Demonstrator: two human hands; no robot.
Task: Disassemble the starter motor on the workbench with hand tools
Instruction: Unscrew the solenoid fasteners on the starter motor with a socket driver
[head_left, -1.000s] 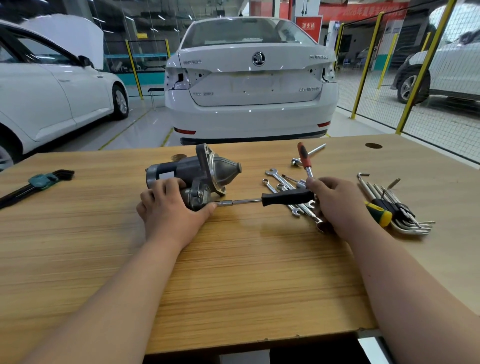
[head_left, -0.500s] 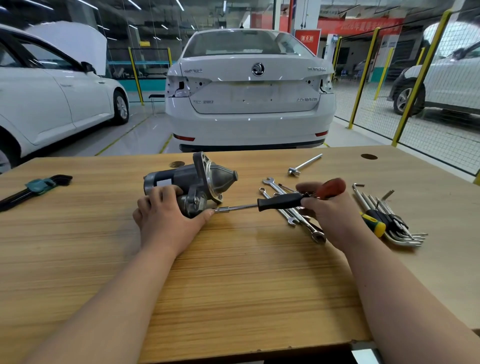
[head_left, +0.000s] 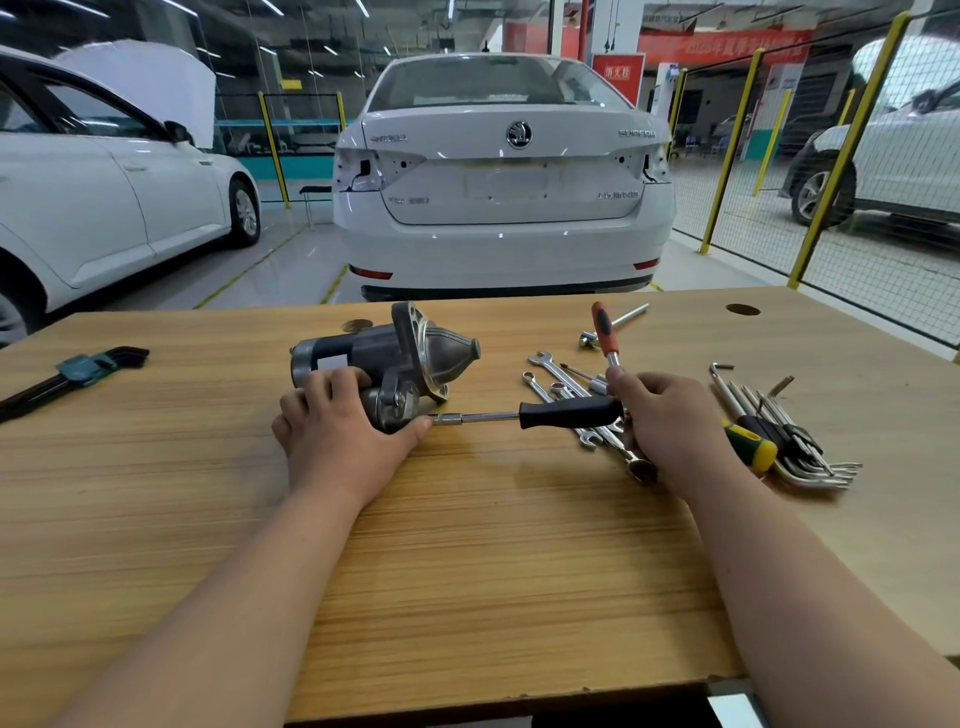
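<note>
Our left hand (head_left: 337, 436) clamps the starter motor (head_left: 384, 358) lying on the workbench (head_left: 467, 571), while our right hand (head_left: 670, 421) grips the black-handled driver (head_left: 571, 413), shaft running leftward, parallel to the motor's axis, into its near housing.

White sedan (head_left: 504, 208) at 12 o'clock, rear visible; second white car (head_left: 104, 208) at 10; yellow mesh fence (head_left: 769, 208) at 2.

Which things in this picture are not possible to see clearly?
1. Head view: the fastener at the driver tip, hidden behind the left hand.
2. Head view: the motor label, too small to read.
3. Head view: the black hex keys, cut by the left edge.
</note>
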